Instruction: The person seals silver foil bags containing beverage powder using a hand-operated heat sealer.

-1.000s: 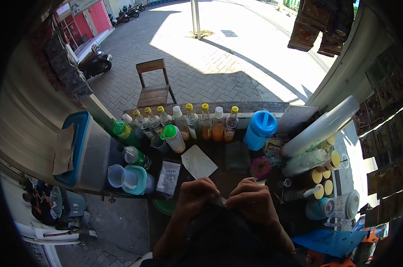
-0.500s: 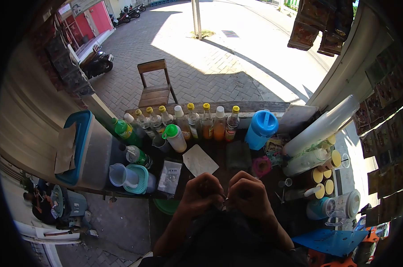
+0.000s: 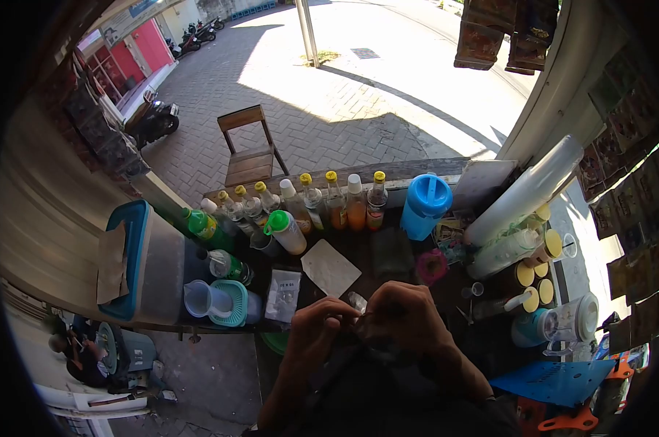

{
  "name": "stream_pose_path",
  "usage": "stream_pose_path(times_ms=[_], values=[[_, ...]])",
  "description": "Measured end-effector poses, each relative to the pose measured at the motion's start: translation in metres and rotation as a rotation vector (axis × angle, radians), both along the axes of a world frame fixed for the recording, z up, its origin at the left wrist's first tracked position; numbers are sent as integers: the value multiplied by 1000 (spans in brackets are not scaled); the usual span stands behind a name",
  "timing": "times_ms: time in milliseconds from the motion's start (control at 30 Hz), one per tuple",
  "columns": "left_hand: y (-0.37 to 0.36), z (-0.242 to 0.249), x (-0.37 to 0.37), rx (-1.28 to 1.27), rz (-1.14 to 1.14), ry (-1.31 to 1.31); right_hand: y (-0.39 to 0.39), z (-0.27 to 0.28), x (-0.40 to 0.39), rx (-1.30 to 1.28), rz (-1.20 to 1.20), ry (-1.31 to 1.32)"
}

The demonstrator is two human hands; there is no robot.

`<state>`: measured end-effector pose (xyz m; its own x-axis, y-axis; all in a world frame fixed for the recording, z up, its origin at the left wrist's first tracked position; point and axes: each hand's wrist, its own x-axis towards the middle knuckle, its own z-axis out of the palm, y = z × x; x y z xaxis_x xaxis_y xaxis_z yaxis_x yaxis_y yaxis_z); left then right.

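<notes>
My left hand [image 3: 316,324] and my right hand [image 3: 408,319] meet over the near part of the dark table. Both are closed, with fingertips pinched close together. A small, shiny, clear piece that looks like plastic [image 3: 357,301] sticks up between them; its exact kind cannot be made out. Just beyond the fingers lies a pale sheet of paper [image 3: 331,267]. Left of it is a clear packet with a printed white label [image 3: 283,293]. A pink object [image 3: 431,266] sits beyond my right hand, with scissors [image 3: 465,314] farther right.
Bottles with yellow and white caps [image 3: 333,204] line the far edge beside a blue jug [image 3: 426,207]. At left stand a lidded tub [image 3: 162,262] and a turquoise basket [image 3: 234,302]. Yellow-lidded jars [image 3: 524,274] and a long plastic roll [image 3: 526,191] occupy the right.
My fingers have shifted from curled fists to straighter pinches, and the shiny clear piece now shows between them. The whole view has tilted slightly.
</notes>
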<state>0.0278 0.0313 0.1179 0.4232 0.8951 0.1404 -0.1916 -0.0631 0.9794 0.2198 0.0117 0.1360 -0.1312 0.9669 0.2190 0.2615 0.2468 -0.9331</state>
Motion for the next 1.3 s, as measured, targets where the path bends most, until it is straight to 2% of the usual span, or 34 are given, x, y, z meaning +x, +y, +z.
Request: stream_pose_path(times_ms=[67, 167, 300, 333, 367, 433, 600, 667, 700, 767, 800, 900, 967, 1000, 1067, 1233, 1300], values=[[-2, 19, 0, 335, 65, 316, 1, 3, 0, -29, -8, -37], [1, 37, 1, 361, 68, 464, 7, 8, -1, 0, 44, -112], [7, 31, -3, 311, 97, 412, 20, -2, -4, 261, 43, -70], [6, 31, -1, 270, 191, 388, 23, -5, -6, 371, 46, -52], [6, 30, 2, 232, 285, 361, 23, -5, -8, 380, 43, -45], [6, 25, 3, 272, 334, 358, 20, -5, -14, 277, 4, 8], [5, 33, 4, 378, 471, 353, 14, 4, -26, 405, -95, -116], [1, 32, 4, 588, 567, 319, 2, 8, -37, 553, -224, -199], [-1, 30, 3, 599, 576, 331, -7, 9, -42, 562, -217, -183], [-1, 26, -4, 879, 665, 260, -22, 8, -54, 685, -333, -256], [3, 26, -10, 1010, 678, 286, -28, 10, -59, 683, -321, -228], [8, 24, -30, 1027, 615, 304, -46, 14, -72, 584, -324, -296], [12, 16, -38, 956, 561, 245, -46, 17, -73, 409, -173, -52], [13, 15, -38, 906, 519, 176, -43, 15, -73, 403, -171, -49], [18, 12, -43, 878, 449, 91, -36, 12, -71, 222, -65, 221], [19, 15, -44, 871, 416, 115, -23, 13, -70, 244, -55, 225], [19, 16, -44, 880, 399, 136, -23, 15, -73, 134, -113, 303]])
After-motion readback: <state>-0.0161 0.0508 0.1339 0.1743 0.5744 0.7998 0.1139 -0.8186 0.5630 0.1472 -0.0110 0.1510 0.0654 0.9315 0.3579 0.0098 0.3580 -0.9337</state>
